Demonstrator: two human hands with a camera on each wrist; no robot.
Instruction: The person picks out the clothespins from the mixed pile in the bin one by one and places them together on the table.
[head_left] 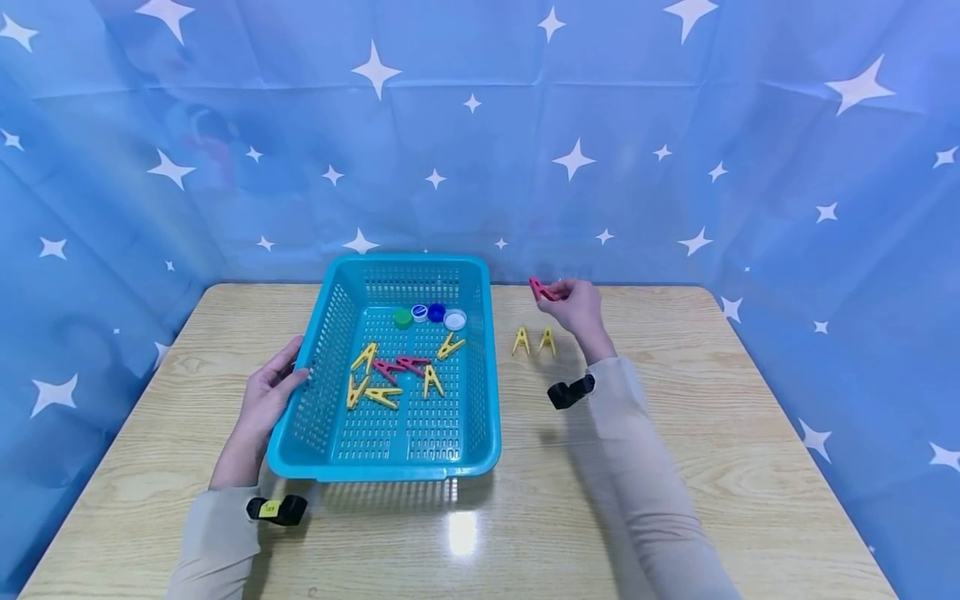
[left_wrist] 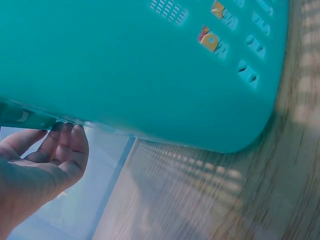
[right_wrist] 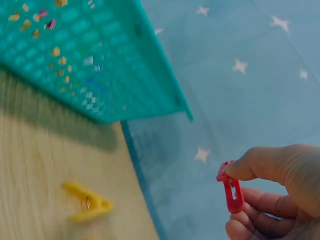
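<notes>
A blue-green plastic basket (head_left: pixel 491 392) stands on the table, with several yellow clothespins (head_left: pixel 431 381), a few red ones (head_left: pixel 412 364) and several bottle caps (head_left: pixel 454 320) inside. My left hand (head_left: pixel 267 392) grips the basket's left rim; in the left wrist view its fingertips meet the rim's edge. Right of the basket, my right hand (head_left: pixel 577 312) pinches a red clothespin (right_wrist: pixel 233 192) between thumb and fingers, above the table near its far edge. Below that hand, two yellow clothespins (head_left: pixel 521 340) lie side by side on the tabletop.
The wooden table (head_left: pixel 712 417) reaches out on both sides of the basket. A blue curtain (head_left: pixel 480 142) with white stars hangs behind its far edge and along the sides. Black wrist cameras (head_left: pixel 572 392) are strapped over both sleeves.
</notes>
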